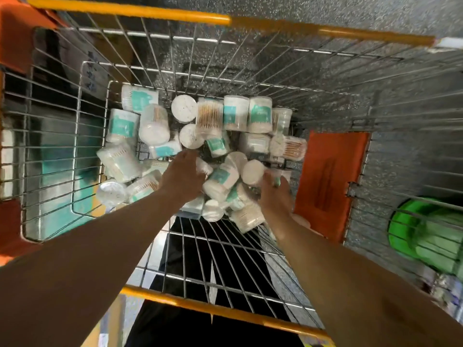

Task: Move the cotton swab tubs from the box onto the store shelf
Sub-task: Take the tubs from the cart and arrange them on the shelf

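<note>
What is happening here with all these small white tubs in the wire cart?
A person reaches both hands into a wire cart, where many cotton swab tubs lie in a jumble on the bottom. The left hand is among the tubs in the middle; the right hand is at a tub lying on its side. The picture is blurred there, so I cannot tell whether either hand grips anything. No shelf is in view.

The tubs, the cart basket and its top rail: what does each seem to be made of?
Tubs: probably clear, glossy plastic, since the swab sticks show through the walls; the lids look white and opaque. Cart basket: bare metal wire, silvery, with bright glints. Top rail: smooth yellow-orange coating, likely plastic or paint; its core is hidden.
</note>
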